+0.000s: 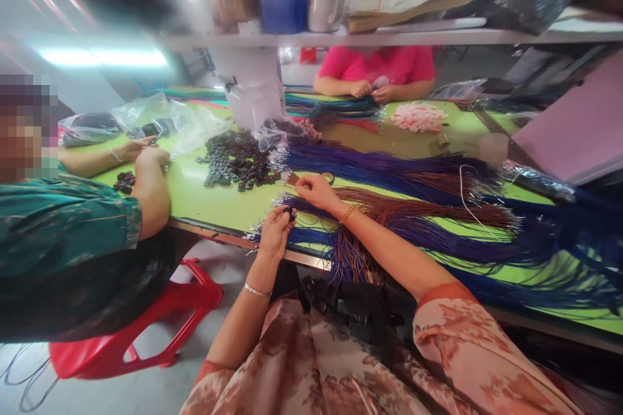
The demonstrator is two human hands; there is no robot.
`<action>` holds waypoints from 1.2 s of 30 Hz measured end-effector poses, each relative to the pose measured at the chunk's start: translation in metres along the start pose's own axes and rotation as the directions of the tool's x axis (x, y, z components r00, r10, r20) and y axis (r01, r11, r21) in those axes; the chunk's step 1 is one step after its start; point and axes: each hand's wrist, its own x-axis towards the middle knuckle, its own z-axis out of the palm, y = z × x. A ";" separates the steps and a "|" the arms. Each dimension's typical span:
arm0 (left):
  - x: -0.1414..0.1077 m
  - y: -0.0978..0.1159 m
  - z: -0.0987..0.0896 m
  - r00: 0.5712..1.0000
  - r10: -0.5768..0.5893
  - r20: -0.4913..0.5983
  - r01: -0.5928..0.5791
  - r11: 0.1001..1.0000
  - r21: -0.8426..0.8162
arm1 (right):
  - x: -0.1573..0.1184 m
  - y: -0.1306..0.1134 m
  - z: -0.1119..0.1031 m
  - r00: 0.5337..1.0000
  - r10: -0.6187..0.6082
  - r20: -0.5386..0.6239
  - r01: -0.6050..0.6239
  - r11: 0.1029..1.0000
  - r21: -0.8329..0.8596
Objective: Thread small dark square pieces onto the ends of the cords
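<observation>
My left hand (275,231) is closed on a small black connector (289,214) at the table's front edge. Just above and to the right of it, my right hand (315,192) has its thumb and forefinger pressed together over the wire ends; what it pinches is too small to name. Brown wires (403,200) run to the right from near my right hand. Bundles of blue wires (360,162) lie behind it, their silvery tips at the left. A pile of black connectors (238,159) sits on the green table (189,198), beyond my left hand.
At the left a person in a green top (68,214) works beside a red stool (195,292). Across the table sits a person in pink (374,68), near pale pink pieces (418,117). A shelf (438,37) spans above. Black pieces (355,305) lie on my lap.
</observation>
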 end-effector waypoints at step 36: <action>0.005 -0.008 0.007 1.000 0.030 0.002 -0.030 0.999 0.033 | -0.044 -0.018 -0.004 0.981 -0.108 0.162 0.137 0.974 -0.181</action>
